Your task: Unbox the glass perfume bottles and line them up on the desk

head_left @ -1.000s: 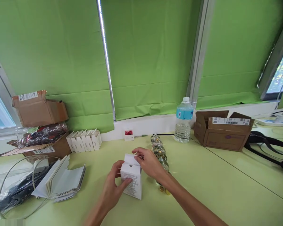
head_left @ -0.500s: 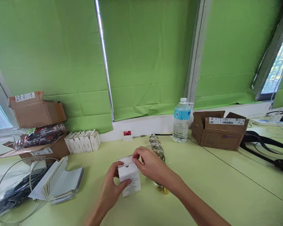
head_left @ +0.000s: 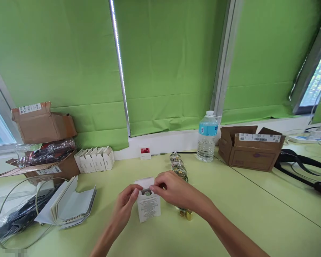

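A small white carton with printed text stands upright on the pale green table in front of me. Its top flap is raised and a round cap shows in the opening. My left hand grips the carton's upper left edge with thumb and fingers. My right hand pinches the top at the right side of the opening. A row of small glass bottles with gold caps runs back just behind my right hand.
A stack of flat white carton blanks lies at left beside a clear bag of dark items. Several closed white cartons line the back wall. A water bottle, brown cardboard boxes and black straps surround them.
The carton's top, held shut a second ago, now stands open with the flap up. My left hand has slid from the carton's side up to its top edge.
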`<state>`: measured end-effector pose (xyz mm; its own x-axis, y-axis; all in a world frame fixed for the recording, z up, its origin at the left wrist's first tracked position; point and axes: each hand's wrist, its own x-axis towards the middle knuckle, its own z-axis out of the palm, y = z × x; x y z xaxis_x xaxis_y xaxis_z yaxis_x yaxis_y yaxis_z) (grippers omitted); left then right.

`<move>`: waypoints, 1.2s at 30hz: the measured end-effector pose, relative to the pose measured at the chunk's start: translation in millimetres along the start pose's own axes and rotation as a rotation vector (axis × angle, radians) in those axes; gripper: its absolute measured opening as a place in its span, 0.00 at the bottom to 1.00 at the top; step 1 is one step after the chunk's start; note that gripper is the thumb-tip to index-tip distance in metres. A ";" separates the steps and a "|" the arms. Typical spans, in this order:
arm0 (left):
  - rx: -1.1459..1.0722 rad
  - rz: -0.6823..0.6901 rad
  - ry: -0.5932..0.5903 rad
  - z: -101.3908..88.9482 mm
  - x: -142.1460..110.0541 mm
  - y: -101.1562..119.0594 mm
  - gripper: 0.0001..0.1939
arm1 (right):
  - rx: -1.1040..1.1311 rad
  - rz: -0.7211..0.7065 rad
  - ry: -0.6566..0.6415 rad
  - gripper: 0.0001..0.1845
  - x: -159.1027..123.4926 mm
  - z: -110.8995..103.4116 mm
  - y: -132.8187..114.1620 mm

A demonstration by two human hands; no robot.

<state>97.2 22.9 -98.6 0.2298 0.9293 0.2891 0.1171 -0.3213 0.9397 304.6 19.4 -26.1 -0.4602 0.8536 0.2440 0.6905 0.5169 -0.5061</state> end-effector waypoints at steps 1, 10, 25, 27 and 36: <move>0.010 -0.005 0.005 1.0 -0.4 2.9 0.20 | 0.011 0.001 -0.033 0.21 -0.9 0.4 1.1; 0.027 -0.050 -0.056 1.4 -2.1 2.4 0.19 | 0.061 0.018 -0.170 0.08 -4.1 7.5 4.5; 0.100 0.054 -0.107 -5.4 -5.1 3.5 0.13 | -0.052 0.083 -0.029 0.14 -4.2 1.2 3.9; 0.087 0.041 -0.074 -5.6 -4.7 0.4 0.14 | -0.108 0.111 -0.004 0.12 -2.0 3.1 7.3; 0.079 0.015 -0.035 -6.3 -1.4 -11.3 0.15 | -0.246 0.141 0.010 0.07 -0.5 10.9 7.3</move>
<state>89.5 26.3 -108.5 0.2658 0.9178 0.2949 0.1892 -0.3496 0.9176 303.8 22.0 -38.9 -0.3451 0.9183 0.1937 0.8626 0.3917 -0.3202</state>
